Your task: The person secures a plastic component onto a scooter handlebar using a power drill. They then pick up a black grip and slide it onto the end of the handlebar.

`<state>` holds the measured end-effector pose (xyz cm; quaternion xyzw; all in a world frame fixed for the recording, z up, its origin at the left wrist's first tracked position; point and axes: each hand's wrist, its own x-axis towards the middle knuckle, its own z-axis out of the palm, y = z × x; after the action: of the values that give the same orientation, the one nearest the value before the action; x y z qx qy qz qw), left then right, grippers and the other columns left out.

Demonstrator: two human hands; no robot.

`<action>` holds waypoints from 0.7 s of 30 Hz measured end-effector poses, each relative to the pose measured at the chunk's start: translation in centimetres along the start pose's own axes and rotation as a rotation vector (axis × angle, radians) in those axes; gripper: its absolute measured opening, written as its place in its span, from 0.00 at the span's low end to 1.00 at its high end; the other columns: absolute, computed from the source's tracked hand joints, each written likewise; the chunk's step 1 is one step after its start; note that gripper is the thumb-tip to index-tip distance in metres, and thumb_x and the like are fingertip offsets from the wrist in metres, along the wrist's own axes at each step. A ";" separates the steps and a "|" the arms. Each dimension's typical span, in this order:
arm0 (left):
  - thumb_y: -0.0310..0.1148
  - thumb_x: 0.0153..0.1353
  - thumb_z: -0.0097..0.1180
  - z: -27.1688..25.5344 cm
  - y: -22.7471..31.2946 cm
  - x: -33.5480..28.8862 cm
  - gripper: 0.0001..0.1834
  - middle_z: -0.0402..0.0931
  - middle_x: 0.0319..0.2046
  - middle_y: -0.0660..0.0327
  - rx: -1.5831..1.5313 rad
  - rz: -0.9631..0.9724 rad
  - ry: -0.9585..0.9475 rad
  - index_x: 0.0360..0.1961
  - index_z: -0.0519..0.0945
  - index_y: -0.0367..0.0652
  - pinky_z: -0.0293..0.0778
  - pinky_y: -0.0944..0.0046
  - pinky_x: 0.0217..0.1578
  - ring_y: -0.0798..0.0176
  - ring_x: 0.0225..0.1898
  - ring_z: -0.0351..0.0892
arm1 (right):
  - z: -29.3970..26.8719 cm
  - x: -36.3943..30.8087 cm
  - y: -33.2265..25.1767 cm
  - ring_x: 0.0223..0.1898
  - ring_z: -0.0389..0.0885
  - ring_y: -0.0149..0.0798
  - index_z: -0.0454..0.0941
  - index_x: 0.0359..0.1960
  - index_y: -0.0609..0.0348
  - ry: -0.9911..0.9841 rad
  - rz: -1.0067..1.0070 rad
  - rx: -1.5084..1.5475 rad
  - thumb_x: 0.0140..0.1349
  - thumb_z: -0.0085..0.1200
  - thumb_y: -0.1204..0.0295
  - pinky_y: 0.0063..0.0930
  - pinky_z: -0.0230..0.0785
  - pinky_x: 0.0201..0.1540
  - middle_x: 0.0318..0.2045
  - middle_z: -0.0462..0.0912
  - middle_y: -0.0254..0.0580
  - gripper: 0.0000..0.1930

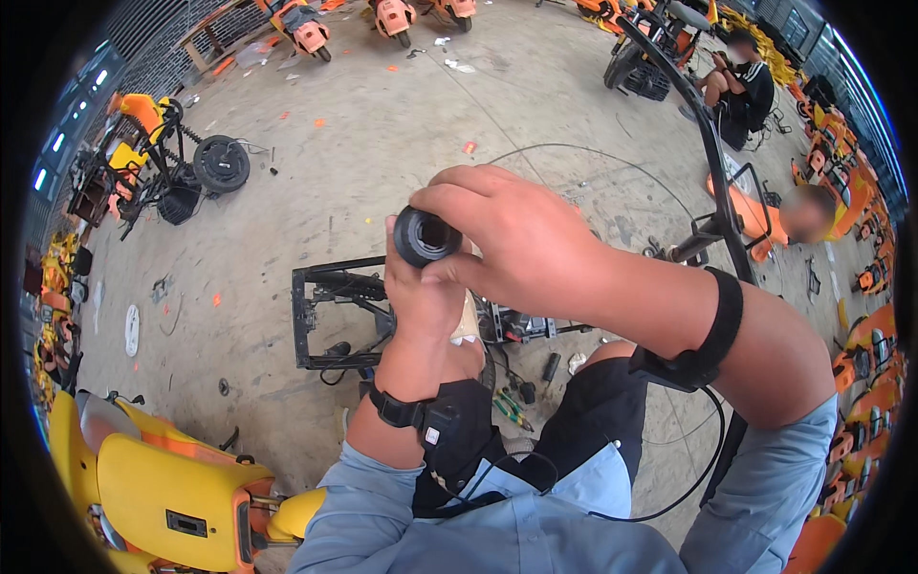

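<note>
My left hand (421, 301) and my right hand (512, 230) meet in front of my chest around a black, round, hollow piece (427, 237), its open end facing up towards me. The right thumb and fingers pinch its side, and the left fingers wrap it from the other side, partly hidden behind it. Below my hands stands a black metal frame (299, 320) with cables and parts around it. Pliers with green and yellow handles (513, 411) and a short black cylinder (552, 367) lie on the floor between my legs.
A yellow scooter (167, 483) stands close at my left, and a partly stripped vehicle (158, 153) farther off. A long black bar (712, 143) rises at my right. A person (751, 91) sits at the far right. Scraps and cables litter the concrete floor (373, 124).
</note>
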<state>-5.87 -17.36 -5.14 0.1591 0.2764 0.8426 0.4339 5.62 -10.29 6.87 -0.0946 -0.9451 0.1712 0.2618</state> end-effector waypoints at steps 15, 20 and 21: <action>0.55 0.76 0.37 -2.1 0.8 1.4 0.23 0.77 0.34 0.62 -0.101 -0.305 -0.138 0.53 0.74 0.49 0.63 0.67 0.18 0.67 0.24 0.73 | -0.1 0.1 0.8 0.55 0.77 0.49 0.80 0.52 0.58 -0.145 -0.224 -0.017 0.45 0.68 0.77 0.41 0.74 0.55 0.54 0.81 0.40 0.27; 0.54 0.75 0.38 -1.0 0.1 1.4 0.24 0.75 0.47 0.59 -0.112 -0.302 0.024 0.59 0.71 0.50 0.74 0.62 0.37 0.63 0.41 0.77 | -0.1 0.2 1.2 0.56 0.77 0.50 0.78 0.50 0.58 -0.200 -0.167 -0.036 0.49 0.69 0.73 0.41 0.74 0.54 0.49 0.81 0.41 0.24; 0.52 0.75 0.36 -0.1 0.3 0.9 0.24 0.73 0.59 0.59 -0.049 -0.233 0.086 0.63 0.69 0.52 0.79 0.58 0.50 0.61 0.56 0.77 | 0.0 0.3 1.0 0.56 0.77 0.50 0.78 0.50 0.58 -0.198 -0.136 -0.028 0.50 0.69 0.71 0.41 0.74 0.54 0.49 0.80 0.42 0.24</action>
<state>-6.67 -16.77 -4.98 0.0791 0.2906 0.7992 0.5202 5.51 -9.28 6.63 -0.0166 -0.9728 0.1483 0.1769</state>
